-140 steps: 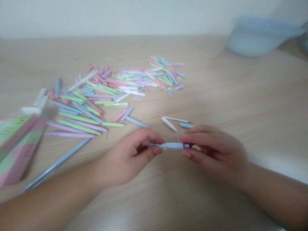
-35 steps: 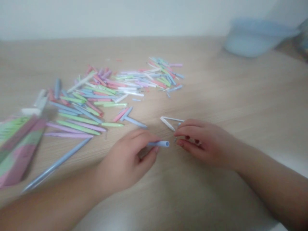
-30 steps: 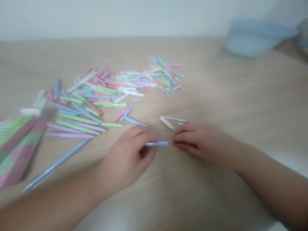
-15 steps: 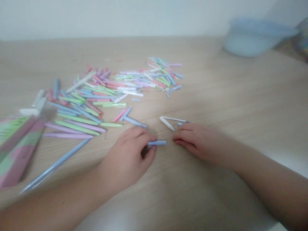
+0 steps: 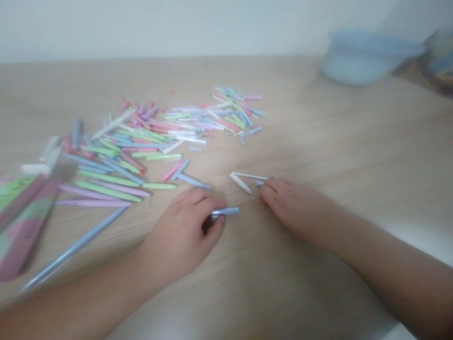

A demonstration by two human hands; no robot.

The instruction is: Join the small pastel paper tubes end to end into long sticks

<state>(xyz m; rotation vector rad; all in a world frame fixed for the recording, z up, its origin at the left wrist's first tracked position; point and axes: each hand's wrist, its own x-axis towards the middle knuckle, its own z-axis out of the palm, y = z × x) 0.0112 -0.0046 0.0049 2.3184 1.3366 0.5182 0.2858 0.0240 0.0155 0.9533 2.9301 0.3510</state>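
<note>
My left hand (image 5: 184, 233) rests low on the wooden table (image 5: 318, 141) with its fingers pinched round a light blue pen barrel (image 5: 226, 211), whose open end points right. My right hand (image 5: 293, 208) lies just right of it, fingers curled down onto the table, the fingertips at a small blue pen piece (image 5: 260, 183). A white cap (image 5: 240, 182) and a thin white refill (image 5: 253, 176) lie just beyond those fingertips. Whether the right fingers grip the blue piece is blurred.
A wide scatter of pastel pen parts (image 5: 152, 137) covers the table's left and middle. A pink and green box (image 5: 21, 212) lies at the left edge, a long blue pen (image 5: 74, 248) beside it. A pale blue bowl (image 5: 368, 56) stands at the back right.
Both hands held one blue pen together earlier. They have since parted: the left keeps the barrel, and the right has dropped to the table and moved toward the small blue piece.
</note>
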